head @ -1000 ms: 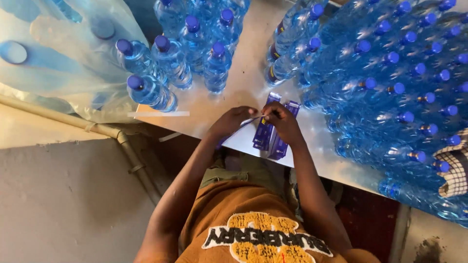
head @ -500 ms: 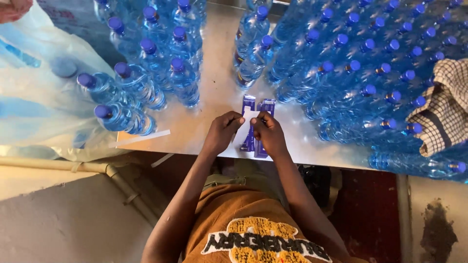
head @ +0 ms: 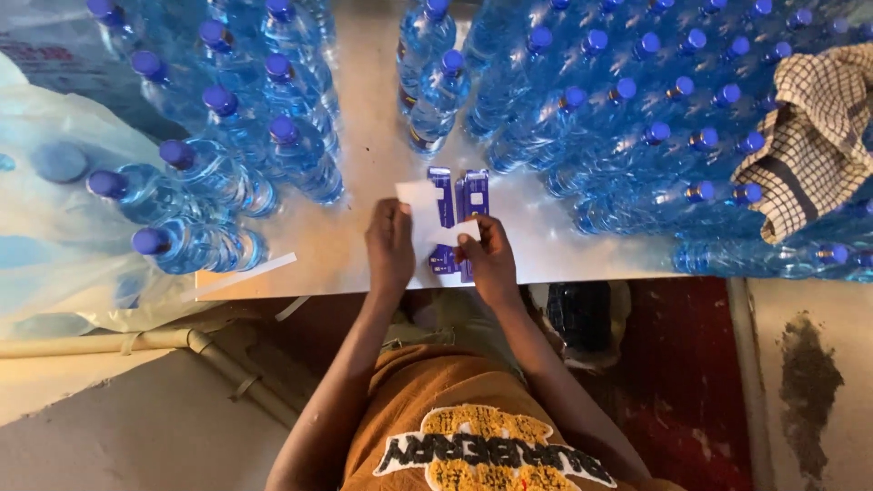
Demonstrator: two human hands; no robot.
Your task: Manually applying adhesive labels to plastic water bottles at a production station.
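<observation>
We've got both hands at the near edge of the table (head: 364, 245), working a white strip (head: 427, 218) — looks like label backing or a sticker sheet, can't tell which. Left hand (head: 389, 247) pinches its left side, fingers closed on the paper w/ thumb on top. Right hand (head: 489, 256) grips the lower right corner, fingers curled tight on it. The strip sits between the two hands, just above the purple labels (head: 459, 202) lying flat on the table.

To do this well, in our judgement: keep both pinches near the edges, pull apart slow & even so the paper doesn't tear, and hold it low over the labels so nothing folds onto itself. Elbows in, since bottles crowd both sides.

Orientation: the strip's long axis runs roughly away from us, tilted a bit, upper end toward the far left, lower end toward the right hand. The purple labels also lie long axis away from us, side by side, far ends pointing at the bottle rows.

Blue-capped bottles on the left (head: 273, 145) and a denser group on the right (head: 655, 118) flank the gap. A checked cloth (head: 809, 136) lies over the right group.
</observation>
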